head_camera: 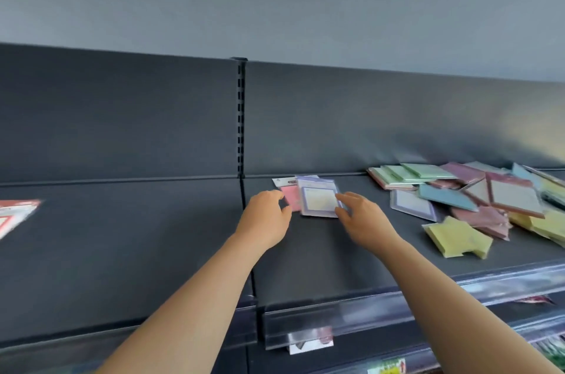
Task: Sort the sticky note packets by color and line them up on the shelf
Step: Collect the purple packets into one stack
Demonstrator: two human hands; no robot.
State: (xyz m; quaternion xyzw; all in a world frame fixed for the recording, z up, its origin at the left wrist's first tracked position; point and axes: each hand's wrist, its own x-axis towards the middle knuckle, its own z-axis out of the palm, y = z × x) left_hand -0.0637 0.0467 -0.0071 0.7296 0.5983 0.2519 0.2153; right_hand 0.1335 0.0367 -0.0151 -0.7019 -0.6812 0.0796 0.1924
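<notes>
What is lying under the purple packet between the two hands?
A pink packet lies partly under the purple packet, showing at its left edge. How far the pink one reaches underneath, and whether more lies there, is covered.

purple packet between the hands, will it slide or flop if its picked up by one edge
The purple packet looks thin and flat, so it is probably light and may bend a little when held by one edge. Its wrapper seems glossy, so it could slip on the pink packet it overlaps and on the smooth shelf. Being flat, it is unlikely to roll or tip.

Pile [477,193] cut off at rt edge; label [310,340] blurred, maybe price.
</notes>
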